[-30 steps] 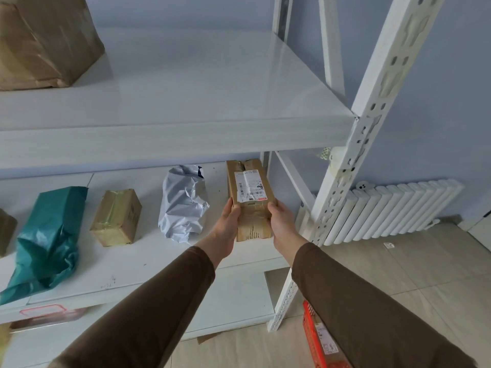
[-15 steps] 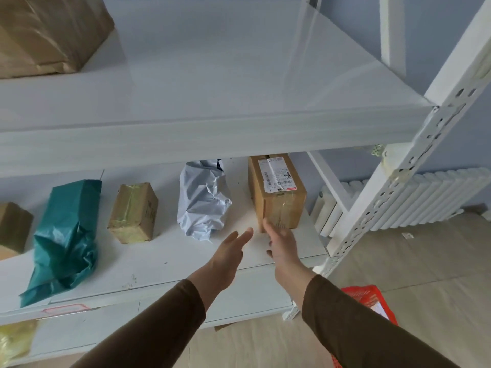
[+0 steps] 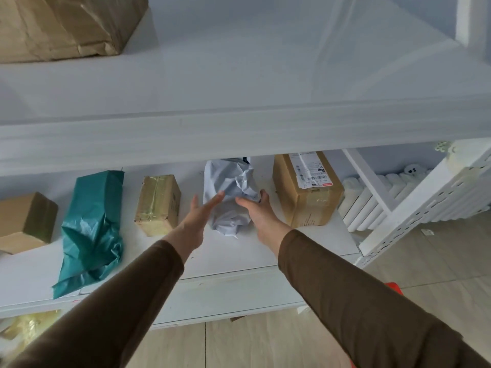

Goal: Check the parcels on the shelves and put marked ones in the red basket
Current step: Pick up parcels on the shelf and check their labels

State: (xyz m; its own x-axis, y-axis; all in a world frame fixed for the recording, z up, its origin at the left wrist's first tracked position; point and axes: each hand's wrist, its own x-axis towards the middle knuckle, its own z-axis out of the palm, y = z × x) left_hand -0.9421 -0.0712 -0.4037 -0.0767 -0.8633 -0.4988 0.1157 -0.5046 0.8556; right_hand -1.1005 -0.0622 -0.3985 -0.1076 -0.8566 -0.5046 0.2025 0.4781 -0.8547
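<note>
On the middle shelf (image 3: 233,261) lay a green bag (image 3: 91,229) and a taped box (image 3: 158,204). The left hand (image 3: 198,217), fingers straight, touched the crumpled white bag (image 3: 229,197); the right hand (image 3: 256,211) curled around its other side. A labelled box (image 3: 305,189) stood just right.

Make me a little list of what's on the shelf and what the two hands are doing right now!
Left hand: open, fingers straight, reaching to the grey crumpled bag
Right hand: fingers on the bag's right side, grip not clear
Right of the bag: labelled brown box, standing on the middle shelf
Left of the bag: small taped box, then green bag, then plain brown box
Top shelf: big brown-paper parcel
Red basket: only a corner shows, on the floor
</note>
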